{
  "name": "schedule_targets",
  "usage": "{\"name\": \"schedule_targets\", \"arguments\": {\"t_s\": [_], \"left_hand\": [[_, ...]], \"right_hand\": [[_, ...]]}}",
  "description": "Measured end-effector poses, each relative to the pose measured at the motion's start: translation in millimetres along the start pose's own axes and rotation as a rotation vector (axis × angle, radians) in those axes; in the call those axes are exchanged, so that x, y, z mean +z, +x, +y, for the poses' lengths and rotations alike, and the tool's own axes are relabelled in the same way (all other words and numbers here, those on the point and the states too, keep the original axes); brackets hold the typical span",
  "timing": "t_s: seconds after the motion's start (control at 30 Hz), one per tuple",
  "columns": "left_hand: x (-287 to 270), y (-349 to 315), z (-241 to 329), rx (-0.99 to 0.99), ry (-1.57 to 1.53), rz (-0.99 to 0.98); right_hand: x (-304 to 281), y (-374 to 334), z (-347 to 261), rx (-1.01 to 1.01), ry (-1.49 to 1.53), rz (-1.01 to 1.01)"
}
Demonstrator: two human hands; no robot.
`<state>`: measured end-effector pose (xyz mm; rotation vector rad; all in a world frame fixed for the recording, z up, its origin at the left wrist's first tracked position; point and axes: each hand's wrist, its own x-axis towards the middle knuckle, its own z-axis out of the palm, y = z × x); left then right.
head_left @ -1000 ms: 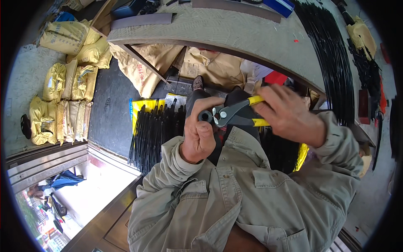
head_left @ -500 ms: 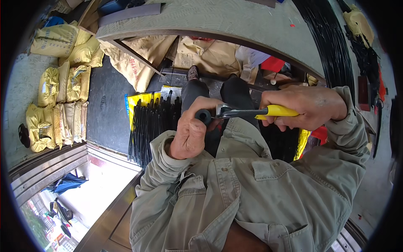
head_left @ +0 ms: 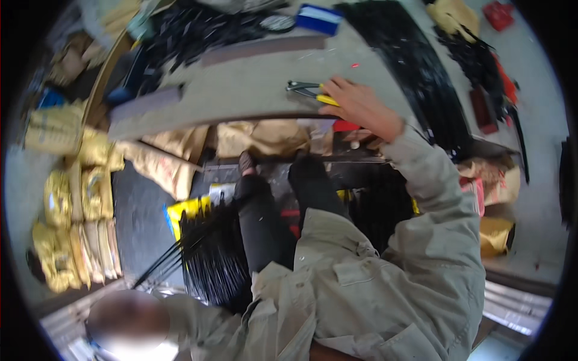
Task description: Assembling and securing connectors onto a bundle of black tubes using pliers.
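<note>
My right hand (head_left: 360,103) lies over the workbench near its front edge, with its fingers on the yellow handles of a pair of pliers (head_left: 306,89). The dark metal jaws point left. At the lower left, my left arm (head_left: 198,319) reaches out to the side, and its hand is lost in a blurred patch, so its fingers do not show. Several long thin black strips (head_left: 162,260) stick out toward that patch from a thick bundle of black strips (head_left: 211,265) beside my left leg.
The grey workbench (head_left: 253,84) bears a blue box (head_left: 319,19), a heap of black pieces (head_left: 205,30) and a wide row of long black strips (head_left: 415,66). Stuffed yellowish sacks (head_left: 57,246) stand along the left wall. Brown paper sacks (head_left: 262,138) lie under the bench.
My right hand has moved forward with the pliers to the workbench. My left hand, which held a black round part at the pliers, has swung down to the lower left. The view has shifted.
</note>
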<state>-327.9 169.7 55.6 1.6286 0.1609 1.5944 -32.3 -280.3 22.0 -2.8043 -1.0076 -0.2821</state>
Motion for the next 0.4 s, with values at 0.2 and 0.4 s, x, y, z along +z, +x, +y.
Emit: {"name": "schedule_targets", "arguments": {"t_s": [0.2, 0.4], "left_hand": [[57.6, 8.0, 62.8, 0.036, -0.079, 0.213], [80.1, -128.1, -121.1, -0.229, 0.352, -0.555]], "right_hand": [[9.8, 13.8, 63.3, 0.135, -0.054, 0.259], [-10.5, -11.6, 163.9, 0.868, -0.534, 0.106]]}}
